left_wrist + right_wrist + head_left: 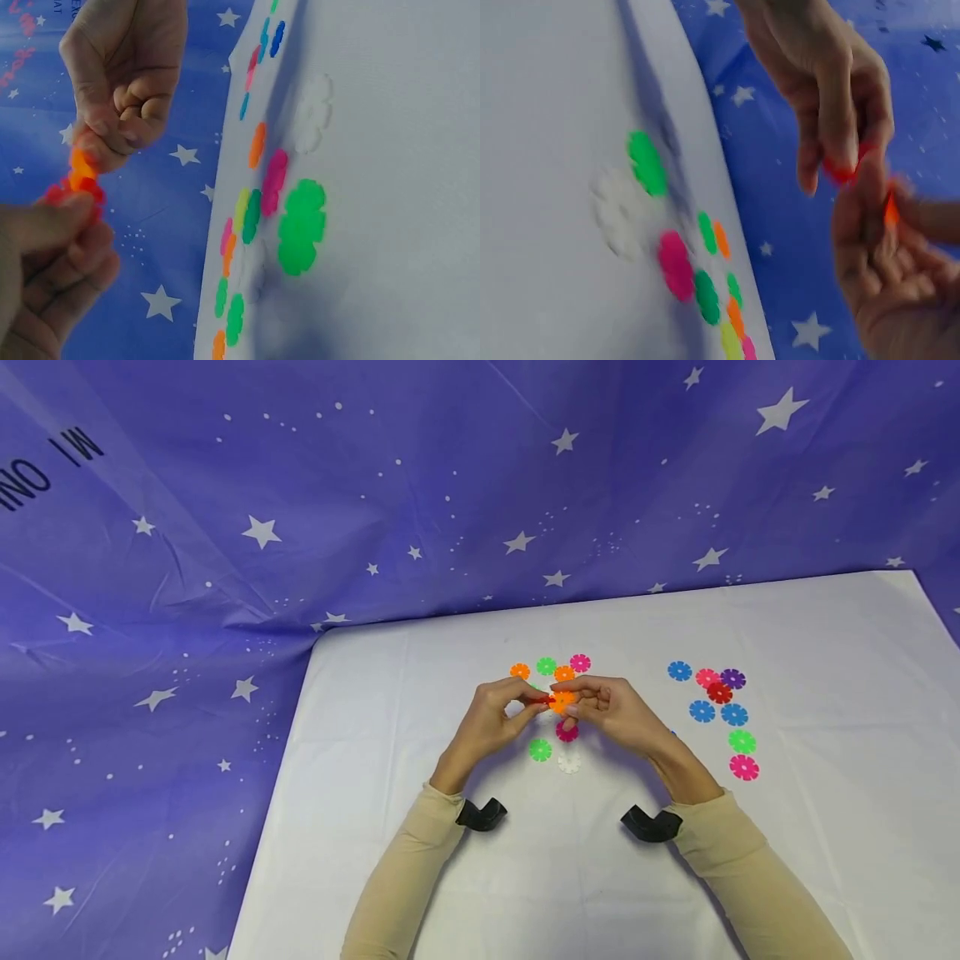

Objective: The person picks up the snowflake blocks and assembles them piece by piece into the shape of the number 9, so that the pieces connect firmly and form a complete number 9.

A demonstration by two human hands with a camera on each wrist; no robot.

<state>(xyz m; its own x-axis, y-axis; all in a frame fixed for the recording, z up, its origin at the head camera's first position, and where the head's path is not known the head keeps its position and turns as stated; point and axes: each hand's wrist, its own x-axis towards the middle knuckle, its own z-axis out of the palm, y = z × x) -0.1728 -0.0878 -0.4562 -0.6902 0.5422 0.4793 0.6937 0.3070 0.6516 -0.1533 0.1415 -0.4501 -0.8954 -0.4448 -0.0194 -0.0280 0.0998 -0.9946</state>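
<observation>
Above the white table, my left hand (491,717) pinches a red notched disc (91,196) between thumb and fingers. My right hand (618,714) pinches an orange notched disc (562,702), its remaining fingers curled in. The two discs meet edge to edge between the hands, the red one partly hidden by the left fingertips. Under and around the hands lie more flat notched discs: a magenta disc (567,732), a green disc (540,750) and a clear white disc (569,763).
On the white table (360,827), a second loose group to the right includes a dark red disc (719,693), a purple disc (733,679) and several blue ones. Black curved pieces (651,825) sit at both wrists. A blue star-printed cloth (450,485) hangs behind the table.
</observation>
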